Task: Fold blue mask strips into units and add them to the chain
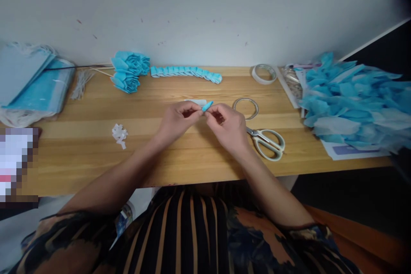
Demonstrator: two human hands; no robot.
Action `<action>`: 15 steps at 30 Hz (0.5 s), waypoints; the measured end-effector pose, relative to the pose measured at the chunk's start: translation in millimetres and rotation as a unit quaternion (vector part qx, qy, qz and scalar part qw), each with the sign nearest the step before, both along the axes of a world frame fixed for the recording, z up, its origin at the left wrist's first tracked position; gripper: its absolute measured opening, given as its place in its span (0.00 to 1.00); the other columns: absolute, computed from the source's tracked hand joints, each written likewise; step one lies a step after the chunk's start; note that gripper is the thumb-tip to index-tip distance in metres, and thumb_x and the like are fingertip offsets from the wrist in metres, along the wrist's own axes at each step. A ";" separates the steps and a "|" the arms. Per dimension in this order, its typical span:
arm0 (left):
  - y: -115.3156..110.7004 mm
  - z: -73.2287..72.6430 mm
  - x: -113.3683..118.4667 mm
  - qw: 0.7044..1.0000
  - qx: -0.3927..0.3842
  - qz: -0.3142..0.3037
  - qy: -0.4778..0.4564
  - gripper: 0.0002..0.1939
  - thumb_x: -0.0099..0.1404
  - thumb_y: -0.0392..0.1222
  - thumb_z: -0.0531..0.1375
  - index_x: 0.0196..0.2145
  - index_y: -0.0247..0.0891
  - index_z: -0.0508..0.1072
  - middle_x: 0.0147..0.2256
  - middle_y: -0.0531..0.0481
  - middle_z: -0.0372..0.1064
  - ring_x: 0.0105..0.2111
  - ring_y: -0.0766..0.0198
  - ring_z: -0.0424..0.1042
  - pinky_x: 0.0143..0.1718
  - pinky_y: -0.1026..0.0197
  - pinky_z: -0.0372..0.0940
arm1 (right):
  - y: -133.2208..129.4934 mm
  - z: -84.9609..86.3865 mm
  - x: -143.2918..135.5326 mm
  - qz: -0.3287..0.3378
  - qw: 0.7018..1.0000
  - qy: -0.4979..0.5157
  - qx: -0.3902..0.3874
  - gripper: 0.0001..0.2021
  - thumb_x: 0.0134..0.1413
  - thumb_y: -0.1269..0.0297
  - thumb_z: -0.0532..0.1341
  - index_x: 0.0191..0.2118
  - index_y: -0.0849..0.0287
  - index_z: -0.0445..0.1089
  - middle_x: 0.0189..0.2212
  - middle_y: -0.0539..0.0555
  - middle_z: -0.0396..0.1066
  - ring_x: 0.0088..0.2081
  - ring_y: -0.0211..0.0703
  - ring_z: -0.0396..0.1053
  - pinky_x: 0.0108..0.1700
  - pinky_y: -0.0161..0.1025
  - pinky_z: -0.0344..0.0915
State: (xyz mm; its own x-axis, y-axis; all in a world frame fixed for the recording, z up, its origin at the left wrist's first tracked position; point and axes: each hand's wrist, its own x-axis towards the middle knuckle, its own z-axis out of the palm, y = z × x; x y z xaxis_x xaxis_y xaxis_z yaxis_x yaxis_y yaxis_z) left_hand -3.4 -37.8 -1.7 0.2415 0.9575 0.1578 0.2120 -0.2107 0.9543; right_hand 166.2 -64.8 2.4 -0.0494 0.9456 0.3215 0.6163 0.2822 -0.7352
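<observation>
Between the fingertips of both hands is a small rolled blue petal (208, 106), narrow and tilted up to the right. My left hand (180, 120) pinches its lower end, and my right hand (227, 126) pinches it from the other side. Just behind the fingers lies a pale flat strip (195, 102), partly covered by them. Scissors (268, 143) with white handles rest beside my right hand, their blades mostly hidden by it. A thin tape ring (246, 108) lies beyond that hand.
At the back are blue flowers on sticks (130, 70), a row of folded blue pieces (186, 72) and a tape roll (263, 74). Blue cut pieces (353, 98) heap up at right. White scraps (119, 133) and bagged blue masks (32, 79) lie at left. The wall borders the table.
</observation>
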 end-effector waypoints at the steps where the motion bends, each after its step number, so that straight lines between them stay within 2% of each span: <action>1: -0.7 0.4 0.4 1.000 0.015 -0.001 0.009 0.06 0.62 0.40 0.62 0.29 0.37 0.78 0.28 0.52 0.75 0.29 0.67 0.69 0.33 0.65 0.63 | 0.0 -0.6 0.5 -0.001 1.000 0.001 -0.003 0.05 0.58 0.66 0.60 0.32 0.56 0.72 0.29 0.50 0.75 0.30 0.39 0.68 0.35 0.37 0.61; 4: -1.5 1.1 1.0 0.999 0.038 -0.002 0.033 0.07 0.61 0.39 0.61 0.28 0.37 0.77 0.27 0.52 0.74 0.28 0.67 0.69 0.31 0.65 0.61 | 0.3 -2.3 2.3 0.002 1.000 0.007 -0.013 0.05 0.57 0.67 0.60 0.32 0.57 0.72 0.28 0.50 0.74 0.29 0.38 0.68 0.34 0.37 0.61; 10: 0.0 -0.4 -0.4 0.999 0.034 -0.001 0.041 0.06 0.61 0.39 0.61 0.28 0.37 0.77 0.28 0.52 0.75 0.28 0.68 0.68 0.31 0.65 0.61 | 0.6 -1.9 3.0 0.029 0.998 0.050 -0.038 0.05 0.57 0.65 0.60 0.33 0.57 0.73 0.29 0.50 0.75 0.29 0.38 0.68 0.34 0.37 0.62; 15: 0.0 -2.1 -0.8 0.997 0.045 -0.003 0.064 0.07 0.61 0.39 0.61 0.28 0.37 0.77 0.25 0.53 0.72 0.26 0.69 0.66 0.29 0.65 0.59 | 1.3 -1.2 3.5 0.023 0.997 0.044 -0.054 0.05 0.56 0.64 0.60 0.31 0.57 0.72 0.27 0.49 0.73 0.29 0.38 0.67 0.33 0.36 0.61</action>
State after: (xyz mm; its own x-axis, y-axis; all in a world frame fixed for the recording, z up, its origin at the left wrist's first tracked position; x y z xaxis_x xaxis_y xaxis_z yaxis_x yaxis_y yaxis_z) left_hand -4.2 -37.7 -3.8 0.2707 0.9395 0.2098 0.3294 -0.2952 0.8969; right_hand 169.8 -63.5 1.1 -0.0698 0.9724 0.2228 0.5358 0.2249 -0.8139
